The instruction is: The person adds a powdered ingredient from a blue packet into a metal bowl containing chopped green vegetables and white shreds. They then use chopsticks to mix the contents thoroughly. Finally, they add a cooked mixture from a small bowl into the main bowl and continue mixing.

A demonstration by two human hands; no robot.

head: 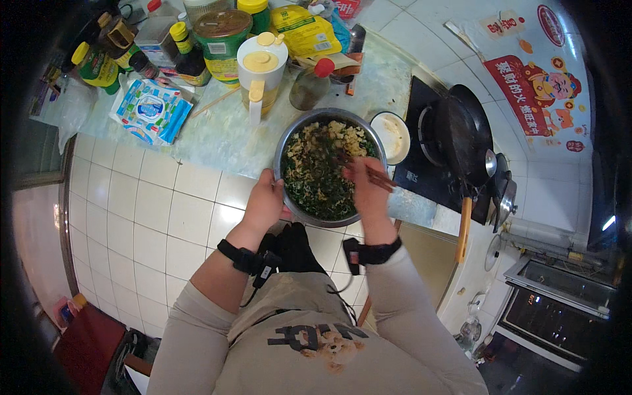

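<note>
A round stainless steel bowl [282, 197] at the counter's front edge holds chopped dark green leaves mixed with yellow crumbled pieces that look like scrambled egg [345, 134]. My left hand [264, 200] grips the bowl's rim at its lower left, thumb on the outer side. In my right hand [369, 190] are dark reddish-brown chopsticks [380, 178], over the bowl's right side; their tips reach toward the mix and are blurred. A white enamel dish with a dark rim [392, 137] stands just right of the bowl, with some residue inside.
Behind the bowl stand a red-capped bottle [311, 86] and a white-and-yellow pitcher [261, 74]. A pack of wipes [150, 111] lies left, before several seasoning bottles. A black wok [461, 133] sits on the gas hob at right, its wooden handle [464, 229] jutting past the front edge.
</note>
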